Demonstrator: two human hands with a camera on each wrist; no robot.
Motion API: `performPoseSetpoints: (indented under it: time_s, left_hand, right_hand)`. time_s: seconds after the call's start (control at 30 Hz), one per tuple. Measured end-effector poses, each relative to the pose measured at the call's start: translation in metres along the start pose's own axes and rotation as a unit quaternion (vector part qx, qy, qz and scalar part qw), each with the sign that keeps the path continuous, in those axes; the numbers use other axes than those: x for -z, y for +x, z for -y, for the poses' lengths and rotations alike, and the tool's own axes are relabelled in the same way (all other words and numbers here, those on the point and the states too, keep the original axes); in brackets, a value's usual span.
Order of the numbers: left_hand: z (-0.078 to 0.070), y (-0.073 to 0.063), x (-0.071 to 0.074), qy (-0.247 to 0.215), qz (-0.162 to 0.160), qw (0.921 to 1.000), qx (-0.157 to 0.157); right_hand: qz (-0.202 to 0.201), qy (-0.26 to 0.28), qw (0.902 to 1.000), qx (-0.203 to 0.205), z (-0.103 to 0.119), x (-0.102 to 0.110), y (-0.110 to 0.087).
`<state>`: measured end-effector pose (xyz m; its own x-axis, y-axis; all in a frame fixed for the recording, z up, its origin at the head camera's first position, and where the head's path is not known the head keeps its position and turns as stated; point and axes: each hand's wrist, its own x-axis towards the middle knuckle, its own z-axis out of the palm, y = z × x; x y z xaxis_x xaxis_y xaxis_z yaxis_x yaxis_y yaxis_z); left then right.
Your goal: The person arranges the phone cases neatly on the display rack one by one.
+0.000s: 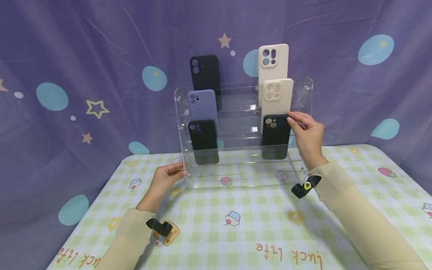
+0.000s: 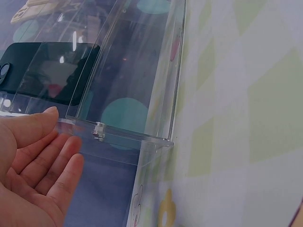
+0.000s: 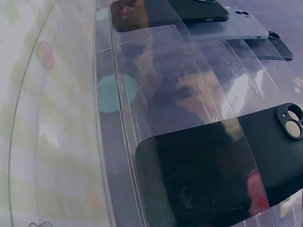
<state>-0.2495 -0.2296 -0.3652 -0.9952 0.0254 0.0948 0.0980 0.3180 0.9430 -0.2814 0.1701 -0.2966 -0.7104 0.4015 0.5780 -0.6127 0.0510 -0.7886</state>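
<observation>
A clear acrylic tiered display stand (image 1: 240, 154) stands on the table with upright phone cases in its left and right columns. My right hand (image 1: 308, 135) pinches the top right corner of a black phone case (image 1: 275, 137) in the front right slot. In the right wrist view, the lower part of this black case (image 3: 199, 175) shows behind the clear front panel; the hand itself is out of that view. At the stand's left side panel, my left hand (image 1: 164, 178) holds the edge between thumb and fingers, as the left wrist view shows near the panel's metal screw (image 2: 98, 131).
Behind the gripped case are two cream cases (image 1: 282, 99) (image 1: 283, 67). In the left column stand a black case (image 1: 204, 140), a lavender case (image 1: 204, 107) and another black one (image 1: 206, 75). A checked tablecloth (image 1: 209, 225) covers the table; a purple curtain (image 1: 101, 48) hangs behind.
</observation>
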Motion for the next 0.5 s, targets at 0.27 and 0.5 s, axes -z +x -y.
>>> performPoseSetpoints:
  time_s: [0.27, 0.5]
  left_hand:
    - [-0.0013, -0.0001, 0.0000, -0.005, 0.000, 1.0000, 0.001]
    - [-0.0023, -0.0018, 0.0005, -0.004, 0.000, 1.0000, -0.008]
  right_hand:
    - [-0.015, -0.072, 0.9973, 0.006, 0.0022, -0.0016, 0.0006]
    - [0.001, -0.103, 0.9946, -0.008, 0.0055, 0.0006, 0.0002]
